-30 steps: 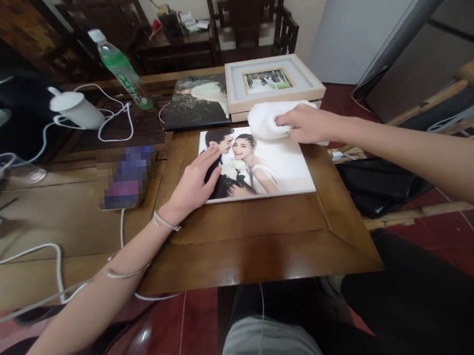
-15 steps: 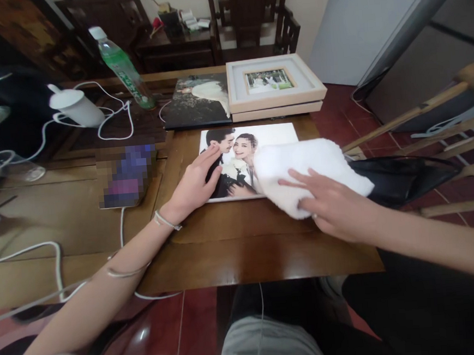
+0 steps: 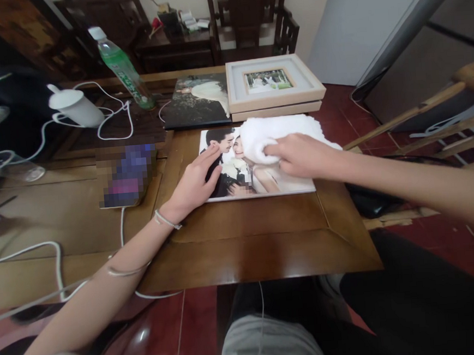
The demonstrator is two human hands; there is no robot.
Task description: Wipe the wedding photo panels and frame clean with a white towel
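Note:
A wedding photo album or photo panel (image 3: 237,184) lies flat on the wooden table (image 3: 243,253), its picture of a couple facing up. My left hand (image 3: 196,180) rests on its left side, fingers stretched out and thumb apart, palm down. A fluffy white cloth (image 3: 299,129) covers the upper right part of the photo. My right hand (image 3: 301,153) presses on that cloth, fingers bent into it; some fingertips are hidden in its folds.
Behind the photo are a light wooden picture frame (image 3: 314,93) on another flat piece and a dark photo album (image 3: 191,113). To the left stand a green bottle (image 3: 126,71), a lidded white cup (image 3: 77,107), a blurred phone (image 3: 128,175) and white cables (image 3: 57,257).
My right hand has moved up and slightly left with the cloth, from the photo's lower right to its upper right, uncovering the lower right corner. My left hand has stayed put.

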